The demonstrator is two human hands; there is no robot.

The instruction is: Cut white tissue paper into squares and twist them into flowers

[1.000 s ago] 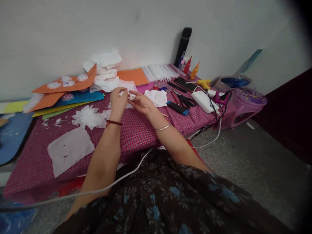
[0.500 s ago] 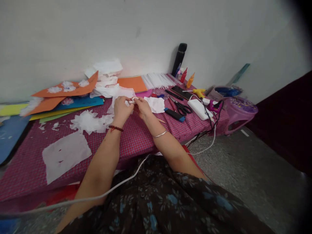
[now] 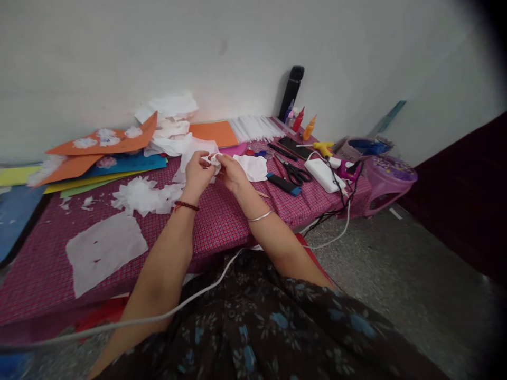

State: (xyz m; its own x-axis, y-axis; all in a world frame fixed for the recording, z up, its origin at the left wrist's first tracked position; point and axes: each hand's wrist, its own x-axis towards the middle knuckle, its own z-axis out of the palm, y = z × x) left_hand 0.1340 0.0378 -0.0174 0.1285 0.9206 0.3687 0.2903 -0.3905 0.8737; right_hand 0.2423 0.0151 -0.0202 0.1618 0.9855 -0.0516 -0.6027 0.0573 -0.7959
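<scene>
A small crumpled piece of white tissue paper (image 3: 216,162) is between my two hands above the table. My right hand (image 3: 233,173) pinches it from the right with thumb and fingers. My left hand (image 3: 198,175) has its fingertips curled against the paper's left side, a little looser than the right. Behind the hands lies a flat tissue sheet (image 3: 194,153). Just right of my right hand is a white paper piece (image 3: 253,167). Left of my left wrist sits a heap of ragged white tissue pieces (image 3: 140,196).
A pierced tissue sheet (image 3: 105,250) lies at the front left. Coloured papers (image 3: 75,145) are stacked at the back left. To the right are black scissors (image 3: 297,173), a blue-black cutter (image 3: 283,184), a white power strip (image 3: 322,175) and a yellow glue gun (image 3: 324,148). A white cable (image 3: 190,302) crosses my lap.
My left fingers have loosened and spread slightly around the paper, so more of the crumpled piece shows. My right hand stays on it. The view has shifted a little.
</scene>
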